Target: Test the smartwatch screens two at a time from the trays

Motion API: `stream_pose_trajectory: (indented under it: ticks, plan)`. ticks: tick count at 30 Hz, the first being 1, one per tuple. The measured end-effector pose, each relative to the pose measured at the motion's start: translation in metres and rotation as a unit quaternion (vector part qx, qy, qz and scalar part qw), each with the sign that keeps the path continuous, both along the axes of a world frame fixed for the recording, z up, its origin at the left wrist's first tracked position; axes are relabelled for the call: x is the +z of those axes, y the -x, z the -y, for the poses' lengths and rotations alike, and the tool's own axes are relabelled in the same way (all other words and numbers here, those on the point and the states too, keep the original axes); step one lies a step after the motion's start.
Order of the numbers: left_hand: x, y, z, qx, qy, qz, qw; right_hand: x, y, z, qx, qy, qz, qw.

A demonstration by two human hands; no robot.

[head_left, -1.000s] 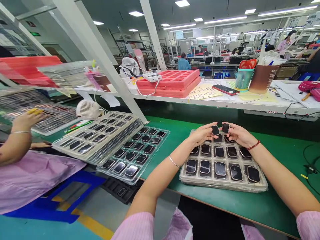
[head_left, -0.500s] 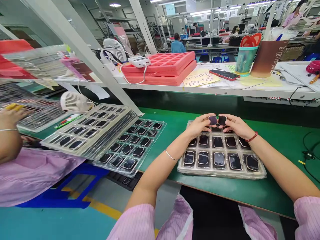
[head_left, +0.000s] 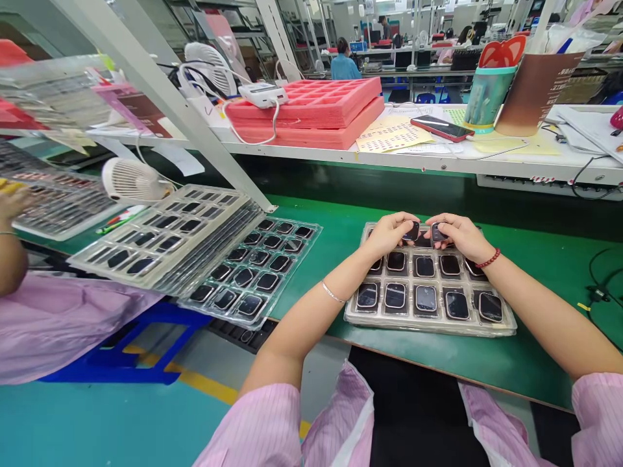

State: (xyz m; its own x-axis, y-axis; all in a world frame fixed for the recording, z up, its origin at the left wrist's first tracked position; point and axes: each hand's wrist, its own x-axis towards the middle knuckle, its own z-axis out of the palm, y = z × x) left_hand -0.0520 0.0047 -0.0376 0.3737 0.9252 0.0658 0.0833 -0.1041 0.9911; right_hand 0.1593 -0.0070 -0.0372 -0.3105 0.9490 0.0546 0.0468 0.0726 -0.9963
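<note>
Above the back rows of a clear plastic tray [head_left: 433, 324], my left hand [head_left: 392, 232] pinches a dark square watch screen [head_left: 411, 231]. A second watch screen [head_left: 438, 231] is gripped between the thumb and fingers of my right hand [head_left: 460, 235]. The two pieces are side by side with a small gap between them. Dark watch screens with light rims fill the tray's front pockets, such as the one in the middle [head_left: 426, 298]. My hands partly cover the back pockets.
To the left stand a leaning stack of similar trays [head_left: 170, 240] and another filled tray [head_left: 257, 266]. A white shelf [head_left: 341, 157] behind carries red foam trays [head_left: 311, 110], a phone [head_left: 442, 128] and cups. A co-worker's hand [head_left: 10, 201] is at far left. Cables [head_left: 601, 292] lie at right.
Both hands have lowered their watch screens slightly toward the tray and turned them. The gap between the pieces has widened. The camera view has shifted a little, and the co-worker's hand has moved left.
</note>
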Motion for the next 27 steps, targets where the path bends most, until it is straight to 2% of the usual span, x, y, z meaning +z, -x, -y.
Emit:
stream_pose_trajectory:
  ticks: [13, 27]
  plan:
    - [-0.011, -0.001, -0.005, -0.02, -0.032, 0.002, 0.999, -0.004, 0.001, -0.001, 0.0, -0.043, 0.028, 0.999]
    - [-0.001, -0.003, 0.002, -0.011, -0.029, -0.013, 0.999, -0.004, 0.002, -0.001, 0.003, -0.043, 0.042, 0.998]
